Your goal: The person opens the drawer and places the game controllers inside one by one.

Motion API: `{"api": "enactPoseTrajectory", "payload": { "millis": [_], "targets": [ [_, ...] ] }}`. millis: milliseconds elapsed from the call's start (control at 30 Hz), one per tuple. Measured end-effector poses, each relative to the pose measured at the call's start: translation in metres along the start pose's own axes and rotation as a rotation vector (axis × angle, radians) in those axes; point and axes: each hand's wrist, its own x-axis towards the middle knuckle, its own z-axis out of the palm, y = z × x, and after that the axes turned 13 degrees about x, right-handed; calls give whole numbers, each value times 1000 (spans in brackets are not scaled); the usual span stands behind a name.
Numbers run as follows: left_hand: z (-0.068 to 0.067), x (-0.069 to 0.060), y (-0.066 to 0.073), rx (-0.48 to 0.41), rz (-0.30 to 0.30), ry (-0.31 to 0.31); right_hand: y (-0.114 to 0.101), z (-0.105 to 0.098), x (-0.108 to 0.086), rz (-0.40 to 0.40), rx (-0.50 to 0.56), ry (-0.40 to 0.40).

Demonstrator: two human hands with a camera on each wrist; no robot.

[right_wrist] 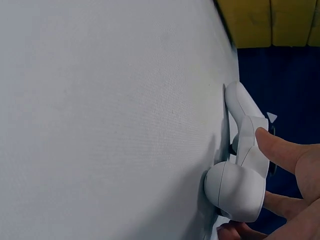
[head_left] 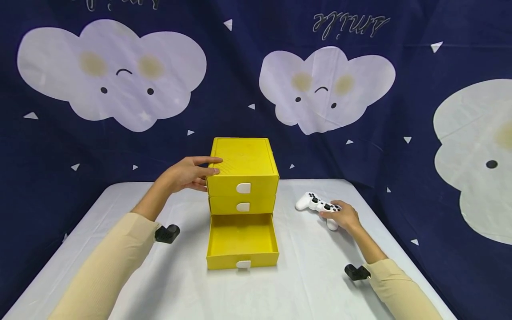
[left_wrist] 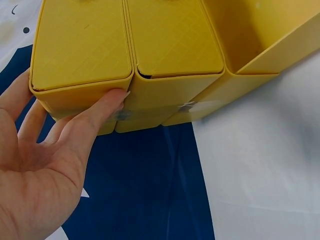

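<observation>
A yellow drawer cabinet (head_left: 243, 155) with three stacked drawers stands at the middle of the table. Its bottom drawer (head_left: 242, 235) is pulled out with nothing in it; the upper two are closed. My left hand (head_left: 186, 174) touches the cabinet's top left edge, fingers fairly straight, two of them lying over the top. In the left wrist view, a digit (left_wrist: 102, 107) presses the cabinet's side wall. To the right, a white game controller (head_left: 307, 201) lies on the cloth. My right hand (head_left: 344, 216) grips its right end, with the thumb and fingers about the body (right_wrist: 240, 185).
A white cloth covers the table (head_left: 304, 275). Behind it hangs a dark blue curtain (head_left: 232, 89) printed with pale clouds. The open drawer sticks out toward me, its white handle (head_left: 243, 264) at the front. Black wrist cameras (head_left: 167, 234) sit on both sleeves.
</observation>
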Motion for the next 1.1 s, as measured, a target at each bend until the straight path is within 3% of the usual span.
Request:
{"api": "enactPoseTrajectory", "payload": {
  "millis": [300,667,1100],
  "targets": [
    [0,1,1,0,3,-2,1,-1,1,2,-20,16],
    [0,0,0,6,6,-4,0,5,1,-78,-55,73],
    [1,0,-1,1,12,-2,1,9,3,-114,-92,115]
  ]
}}
